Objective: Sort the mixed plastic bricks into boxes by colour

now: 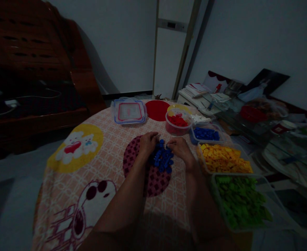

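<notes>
A loose pile of small blue plastic building blocks (162, 158) lies on the patterned tablecloth (111, 148), over a dark pink round print. At the pile's upper left edge is my left hand (148, 143), fingers stretched forward and slightly bent, with nothing visible in them. My right hand (180, 149) is at the upper right edge of the pile, its thumb and forefinger drawn together near the blocks. Whatever sits between those fingertips is too small and dark to make out.
Along the right edge stand tubs of red pieces (178, 121), blue pieces (206, 134), yellow pieces (225, 158) and green pieces (241, 200). White pieces (201, 119) lie behind the blue tub. A blue-rimmed lid (129, 111) rests at the back left. A cluttered glass table (228, 111) adjoins on the right.
</notes>
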{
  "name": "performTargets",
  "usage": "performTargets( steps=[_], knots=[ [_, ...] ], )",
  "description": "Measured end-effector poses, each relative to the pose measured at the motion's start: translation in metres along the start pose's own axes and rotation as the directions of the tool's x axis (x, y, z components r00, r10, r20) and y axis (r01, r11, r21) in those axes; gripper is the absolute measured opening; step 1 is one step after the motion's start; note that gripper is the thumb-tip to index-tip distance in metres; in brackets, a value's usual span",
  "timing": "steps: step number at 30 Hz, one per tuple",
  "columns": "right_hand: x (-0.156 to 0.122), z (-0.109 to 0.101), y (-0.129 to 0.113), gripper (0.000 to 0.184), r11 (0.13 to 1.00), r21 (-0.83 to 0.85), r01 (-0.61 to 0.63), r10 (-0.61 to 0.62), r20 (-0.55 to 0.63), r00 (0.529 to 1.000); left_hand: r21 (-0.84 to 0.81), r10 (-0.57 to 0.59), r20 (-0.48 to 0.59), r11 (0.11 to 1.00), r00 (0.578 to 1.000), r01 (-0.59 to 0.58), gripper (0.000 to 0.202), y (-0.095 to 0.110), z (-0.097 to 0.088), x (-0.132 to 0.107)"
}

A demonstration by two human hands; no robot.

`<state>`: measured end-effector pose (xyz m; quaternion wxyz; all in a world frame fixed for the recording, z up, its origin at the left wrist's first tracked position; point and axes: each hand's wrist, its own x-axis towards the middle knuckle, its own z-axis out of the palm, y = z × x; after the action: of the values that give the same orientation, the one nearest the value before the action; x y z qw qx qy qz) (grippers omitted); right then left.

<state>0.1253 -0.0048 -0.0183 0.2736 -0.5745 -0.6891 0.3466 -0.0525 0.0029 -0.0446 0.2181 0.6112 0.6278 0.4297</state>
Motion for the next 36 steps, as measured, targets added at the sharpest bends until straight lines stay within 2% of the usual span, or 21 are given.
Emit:
performTargets(
  steps=[4, 6, 8, 10, 13, 14, 15, 17, 23, 26, 27, 29, 32, 34, 36],
  knots=[
    [0.0, -0.009, 0.003, 0.01, 0.978, 0.181, -0.105, 0.113, -0.032, 0.993, -0.006, 0.002, -0.003, 1.0, 1.0, -0.002, 0.037, -0.002, 0.001, 0.0],
    [0.0, -0.015, 0.003, 0.008, 0.957, 0.265, -0.119, 0.151, -0.104, 0.983, 0.009, 0.005, 0.002, 1.0, 1.0, -0.005, 0.037, -0.001, 0.0, 0.0],
    [0.002, -0.022, 0.005, 0.008, 0.919, 0.38, -0.101, 0.2, -0.231, 0.952, 0.026, 0.005, 0.008, 1.0, 1.0, -0.006, 0.036, 0.001, -0.001, 0.0],
    [0.005, -0.029, 0.009, 0.01, 0.867, 0.497, -0.037, 0.27, -0.405, 0.873, 0.034, 0.005, 0.008, 0.999, 1.0, -0.005, 0.036, 0.002, -0.002, 0.0],
    [0.01, -0.038, 0.018, 0.02, 0.793, 0.599, 0.113, 0.371, -0.622, 0.69, 0.037, 0.01, 0.007, 0.999, 1.0, -0.01, 0.035, 0.003, -0.002, 0.0],
    [0.011, -0.04, 0.022, 0.027, 0.774, 0.611, 0.164, 0.383, -0.659, 0.647, 0.038, 0.011, 0.006, 0.999, 1.0, -0.011, 0.034, 0.003, -0.002, 0.0],
    [0.012, -0.042, 0.025, 0.034, 0.759, 0.618, 0.204, 0.388, -0.681, 0.621, 0.038, 0.012, 0.006, 0.999, 1.0, -0.013, 0.034, 0.002, -0.001, -0.001],
    [0.015, -0.044, 0.033, 0.046, 0.739, 0.622, 0.257, 0.379, -0.7, 0.605, 0.035, 0.012, 0.006, 0.999, 1.0, -0.013, 0.034, 0.001, -0.001, -0.001],
    [0.02, -0.044, 0.044, 0.054, 0.753, 0.573, 0.325, 0.266, -0.716, 0.645, 0.009, 0.01, 0.008, 1.0, 1.0, -0.01, 0.033, -0.001, 0.0, 0.0],
    [0.018, -0.046, 0.038, 0.047, 0.76, 0.573, 0.308, 0.29, -0.722, 0.628, -0.002, 0.009, 0.008, 1.0, 1.0, -0.009, 0.033, -0.001, 0.0, -0.001],
    [0.017, -0.046, 0.034, 0.043, 0.762, 0.58, 0.288, 0.302, -0.712, 0.634, -0.006, 0.008, 0.007, 1.0, 1.0, -0.008, 0.033, -0.001, 0.001, -0.001],
    [0.013, -0.045, 0.026, 0.034, 0.778, 0.589, 0.218, 0.301, -0.654, 0.694, -0.01, 0.002, 0.005, 1.0, 1.0, -0.002, 0.034, -0.001, 0.001, -0.001],
    [0.007, -0.039, 0.015, 0.027, 0.849, 0.522, 0.076, 0.23, -0.495, 0.838, -0.005, -0.001, -0.001, 1.0, 1.0, 0.001, 0.036, -0.001, 0.001, 0.0],
    [0.005, -0.031, 0.009, 0.028, 0.922, 0.383, 0.049, 0.118, -0.4, 0.909, 0.001, 0.002, -0.003, 1.0, 1.0, -0.002, 0.036, -0.001, 0.001, 0.0],
    [0.004, -0.019, 0.003, 0.029, 0.977, 0.173, 0.124, -0.061, -0.327, 0.943, 0.003, 0.013, -0.003, 1.0, 1.0, -0.013, 0.037, -0.001, 0.001, 0.0]
  ],
)
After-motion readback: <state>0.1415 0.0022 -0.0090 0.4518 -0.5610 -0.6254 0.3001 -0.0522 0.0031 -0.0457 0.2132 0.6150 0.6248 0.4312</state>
